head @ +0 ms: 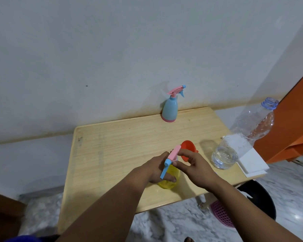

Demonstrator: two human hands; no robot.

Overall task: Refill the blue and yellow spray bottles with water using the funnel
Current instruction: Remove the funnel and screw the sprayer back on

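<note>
While left hand (157, 169) grips upright yellow bottle (170, 179), right hand (191, 163) pinches its spray head (173, 154); funnel (188, 147) just behind.

Soft even indoor light, faint shadows, wide-angle bending at edges, slight blur

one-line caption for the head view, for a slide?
Left hand holds yellow spray bottle; right hand pinches its sprayer head, red funnel behind.

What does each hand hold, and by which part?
Left hand grips the yellow spray bottle by its body; right hand pinches its pink collar.
</note>
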